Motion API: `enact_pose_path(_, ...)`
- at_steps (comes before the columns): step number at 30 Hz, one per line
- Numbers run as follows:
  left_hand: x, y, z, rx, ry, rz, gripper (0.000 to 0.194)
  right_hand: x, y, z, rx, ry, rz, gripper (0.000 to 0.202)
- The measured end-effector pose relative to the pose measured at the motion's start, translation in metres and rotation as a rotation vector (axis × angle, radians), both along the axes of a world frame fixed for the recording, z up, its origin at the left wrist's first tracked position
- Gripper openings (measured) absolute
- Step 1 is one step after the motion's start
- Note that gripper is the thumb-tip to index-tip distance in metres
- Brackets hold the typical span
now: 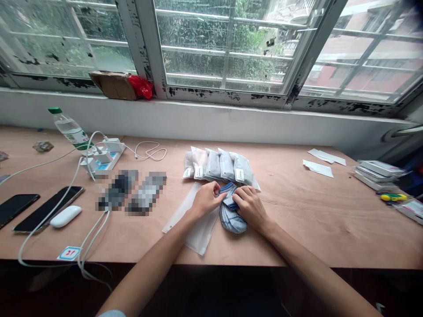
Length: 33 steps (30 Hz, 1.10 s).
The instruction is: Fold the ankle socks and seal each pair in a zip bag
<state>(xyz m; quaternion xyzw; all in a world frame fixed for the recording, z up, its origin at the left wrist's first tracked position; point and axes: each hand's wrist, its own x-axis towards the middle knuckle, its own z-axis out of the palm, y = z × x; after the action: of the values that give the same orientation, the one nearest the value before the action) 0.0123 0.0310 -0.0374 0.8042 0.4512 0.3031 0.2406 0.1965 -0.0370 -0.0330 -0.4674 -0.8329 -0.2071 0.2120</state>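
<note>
Both hands hold a pair of blue striped socks [233, 219] at the table's middle. My left hand [209, 198] pinches the upper left edge between thumb and fingers. On the other side my right hand [249, 203] has its fingers curled over the cuff; the fingertips are partly hidden. The foot part of the socks hangs toward me and rests on the table. Under my left wrist lies a flat, frosted zip bag [201, 237]. Just beyond my hands, several filled, labelled bags [214, 165] stand in a row.
On the left are phones [49, 209], a white earphone case [66, 216], a power strip [110, 160] with cables and a leaning water bottle [71, 130]. Two items there are blurred out. White paper slips [317, 168] and stacked packs [378, 174] lie at the right.
</note>
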Motion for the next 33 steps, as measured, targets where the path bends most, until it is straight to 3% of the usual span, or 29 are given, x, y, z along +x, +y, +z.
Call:
enact_pose_path(4,0.002,-0.003,0.001,0.007,0.038,0.043,0.028,0.000,0.001,0.000,0.000,-0.001,0.004,0.019)
enact_pose_path(9,0.003,-0.004,0.001,0.040,0.049,-0.008,0.014,0.000,0.001,-0.001,-0.014,0.006,0.002,0.019)
enact_pose_path(13,0.004,-0.006,0.009,0.044,-0.061,-0.073,0.012,0.001,0.003,-0.003,-0.014,0.025,0.002,0.020)
enact_pose_path(20,0.006,-0.010,0.022,-0.234,-0.418,-0.332,0.021,0.001,0.003,-0.006,0.031,0.125,-0.014,0.023)
enact_pose_path(22,0.005,-0.011,0.023,-0.322,-0.485,-0.393,0.024,0.000,0.002,-0.005,0.050,0.116,-0.027,0.032)
enact_pose_path(25,0.005,-0.011,0.025,-0.441,-0.526,-0.461,0.027,-0.001,-0.001,0.000,0.088,0.083,-0.023,0.028)
enact_pose_path(27,0.004,-0.009,0.023,-0.420,-0.507,-0.424,0.029,-0.002,-0.001,0.002,0.085,0.059,-0.015,0.023)
enact_pose_path(33,0.001,0.000,0.007,-0.005,-0.099,0.033,0.023,-0.001,0.000,0.001,-0.044,-0.026,0.000,0.019)
